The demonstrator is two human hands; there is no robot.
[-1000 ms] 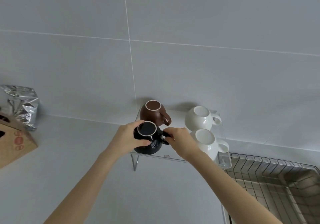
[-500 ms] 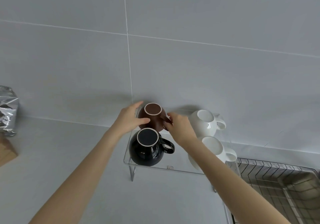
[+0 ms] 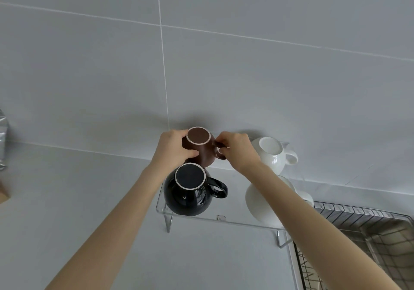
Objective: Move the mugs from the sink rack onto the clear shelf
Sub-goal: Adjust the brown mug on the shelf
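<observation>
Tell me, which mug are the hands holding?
The brown mug at the back: left hand on its body, right hand at its handle. The black and white mugs are untouched.

No lettering, brand or number can be read anywhere. A tiny mark sits on the front edge of the clear shelf [image 3: 220, 217], too small to make out, and the mugs carry no print.

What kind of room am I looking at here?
Most likely a home kitchen: a wire sink rack at the right, upside-down mugs on a clear shelf on the counter, and a tiled wall behind.
</observation>
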